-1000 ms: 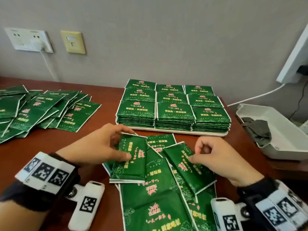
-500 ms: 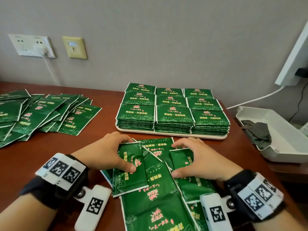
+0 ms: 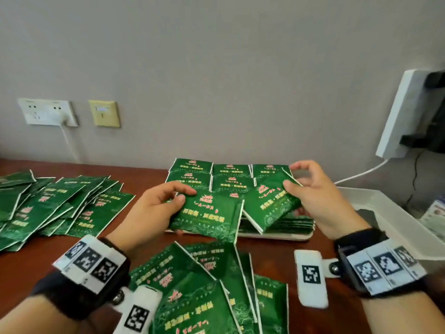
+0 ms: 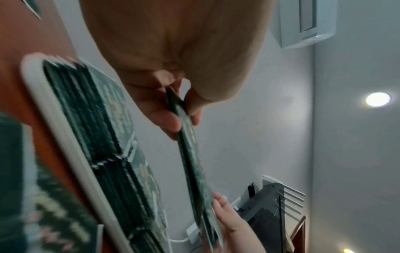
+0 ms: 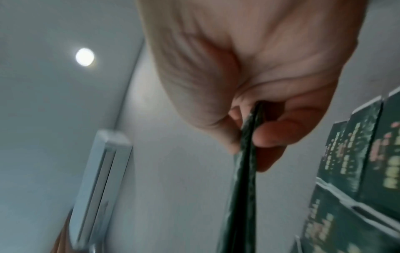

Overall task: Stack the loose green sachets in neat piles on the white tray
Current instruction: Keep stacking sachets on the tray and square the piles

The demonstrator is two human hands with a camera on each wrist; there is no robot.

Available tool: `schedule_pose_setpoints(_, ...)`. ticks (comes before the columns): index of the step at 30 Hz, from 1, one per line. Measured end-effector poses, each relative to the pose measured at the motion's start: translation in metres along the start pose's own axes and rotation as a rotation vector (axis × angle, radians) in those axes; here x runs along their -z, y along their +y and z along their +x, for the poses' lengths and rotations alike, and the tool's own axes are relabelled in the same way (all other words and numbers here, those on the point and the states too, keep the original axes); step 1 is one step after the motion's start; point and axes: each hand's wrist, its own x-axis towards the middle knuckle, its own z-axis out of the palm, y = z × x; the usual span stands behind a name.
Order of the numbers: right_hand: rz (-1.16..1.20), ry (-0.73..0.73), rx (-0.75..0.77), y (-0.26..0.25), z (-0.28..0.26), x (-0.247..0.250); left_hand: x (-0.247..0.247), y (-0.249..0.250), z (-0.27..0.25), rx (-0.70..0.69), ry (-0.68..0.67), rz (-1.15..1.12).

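Nine piles (image 3: pixel 231 182) already fill the tray (image 3: pixel 277 236), each hand (image 3: pixel 154 213) (image 3: pixel 317 201) pinches a sachet (image 3: pixel 209 215) (image 3: pixel 269 206) above them, and many loose ones (image 3: pixel 60 206) remain.

Bare left hand (image 3: pixel 154 210) and right hand (image 3: pixel 320 203). Each wrist wears a black strap (image 3: pixel 79 295) carrying a row of white blocks with black square-code markers (image 3: pixel 90 260), plus a white rounded camera pod (image 3: pixel 311 277) with one marker, attached by metal screw.
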Motion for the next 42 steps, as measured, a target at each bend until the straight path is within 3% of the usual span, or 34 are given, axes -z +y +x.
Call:
schedule_pose_setpoints(2, 0.094, 0.093, -0.005, 0.002, 0.017, 0.009, -0.014, 0.015, 0.023, 0.002, 0.001, 0.013)
schedule_pose_setpoints(7, 0.014, 0.137, -0.097, 0.033, 0.04, 0.034, -0.057, 0.041, 0.09, -0.019, 0.013, 0.052)
schedule_pose_setpoints(16, -0.046, 0.226, -0.167, 0.071, 0.049, 0.052, -0.126, 0.031, 0.197, 0.063, -0.07, 0.318)
schedule_pose_setpoints(20, -0.18, 0.179, -0.203, 0.086, 0.052, 0.049, -0.143, 0.018, 0.225, 0.066, -0.102, 0.417)
schedule_pose_setpoints(26, -0.389, 0.118, -0.148, 0.086, 0.049, 0.057, -0.149, 0.001, 0.257, 0.118, -0.099, 0.492)
schedule_pose_setpoints(31, -0.47, 0.095, -0.115, 0.082, 0.05, 0.057, -0.154, -0.002, 0.271, 0.078, -0.105, 0.644)
schedule_pose_setpoints(37, -0.493, -0.009, -0.121, 0.067, 0.045, 0.061, -0.159, 0.006, 0.274, 0.031, -0.2, 0.929)
schedule_pose_setpoints(42, -0.631, -0.145, -0.13, 0.061, 0.043, 0.057, -0.168, 0.009, 0.273, 0.056, -0.384, 1.141)
